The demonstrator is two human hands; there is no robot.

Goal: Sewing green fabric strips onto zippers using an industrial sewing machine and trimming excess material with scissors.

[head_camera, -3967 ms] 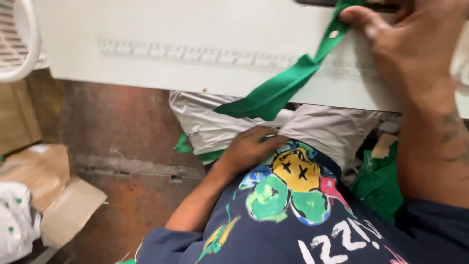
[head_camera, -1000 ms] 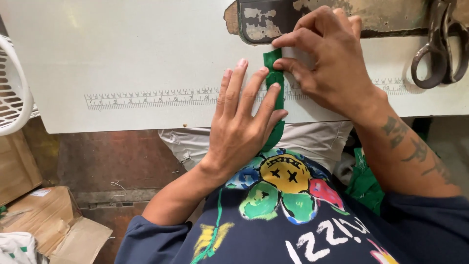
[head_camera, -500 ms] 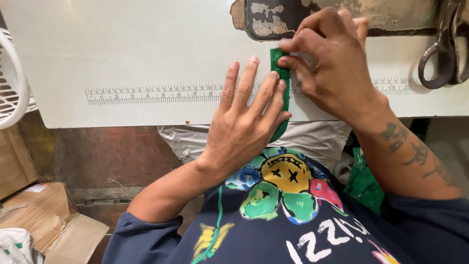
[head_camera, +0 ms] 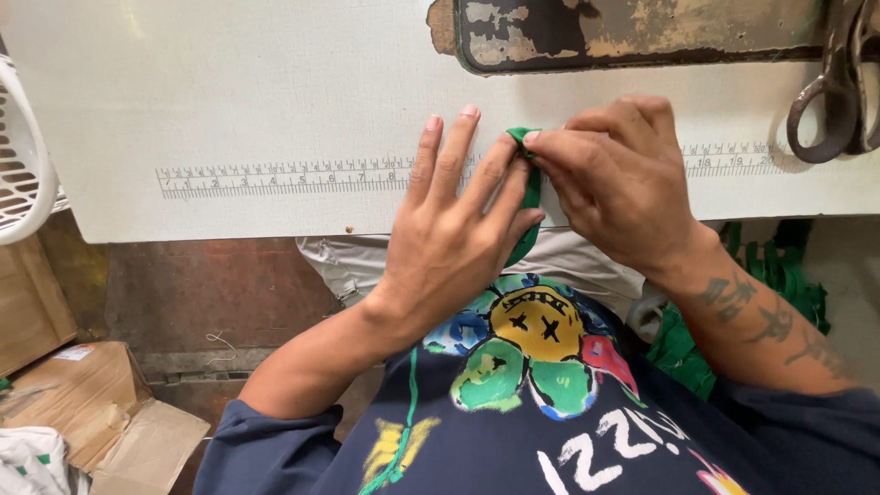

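Nearest the camera, the person's dark printed shirt (head_camera: 550, 403) fills the bottom of the view, and a heap of green cloth (head_camera: 724, 321) sits at about 4 o'clock beside the right forearm.

Just beyond, the left hand (head_camera: 449, 238) lies open and flat, fingers spread and pointing to 12 o'clock, pressing a narrow green fabric strip (head_camera: 530, 197) down at the table's near edge. The strip runs from under the left palm's right side up to about 1 o'clock, where its folded end rests on the white table (head_camera: 229, 101), right on the printed ruler scale (head_camera: 275, 176).

The right hand (head_camera: 623, 183) comes in from 3 o'clock with its fingertips closed in a pinch on that folded end, thumb and forefinger meeting on the green tip.

To do this step well, it seems wise to keep the left palm steady so the strip stays taut and straight, and to let the right fingertips turn the end over squarely, crease firm, edges matched. Lining the fold against the ruler marks would likely keep the length consistent. If the left hand lifts early, the strip may twist.

Farther off, a worn metal plate (head_camera: 632, 32) lies at 12 o'clock, scissors (head_camera: 830, 101) at 2 o'clock, and a white basket (head_camera: 23, 156) at 9 o'clock.
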